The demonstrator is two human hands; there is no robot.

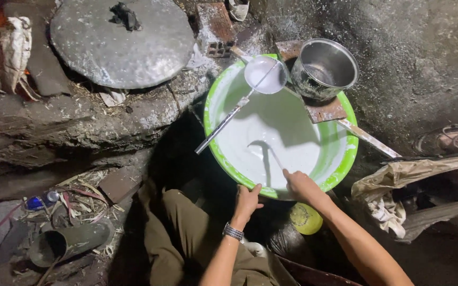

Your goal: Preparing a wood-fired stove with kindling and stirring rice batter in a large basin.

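Note:
A large green-rimmed basin point(349, 153) holds white liquid batter. My left hand point(247, 201) grips the basin's near rim; a metal watch is on that wrist. My right hand point(300, 184) is over the near rim, holding a thin handle that dips into the batter. A metal ladle point(263, 74) full of white liquid rests across the far rim, its long handle pointing down-left. A steel pot point(325, 68) sits on a wooden plank point(368, 137) laid across the basin.
A round metal lid point(121, 42) covers a clay stove at upper left. Bricks point(216, 24), straw and scraps lie around. A yellow-green ball-like thing point(306, 218) sits below the basin. Crumpled sacking point(398, 182) lies right. My knees are below.

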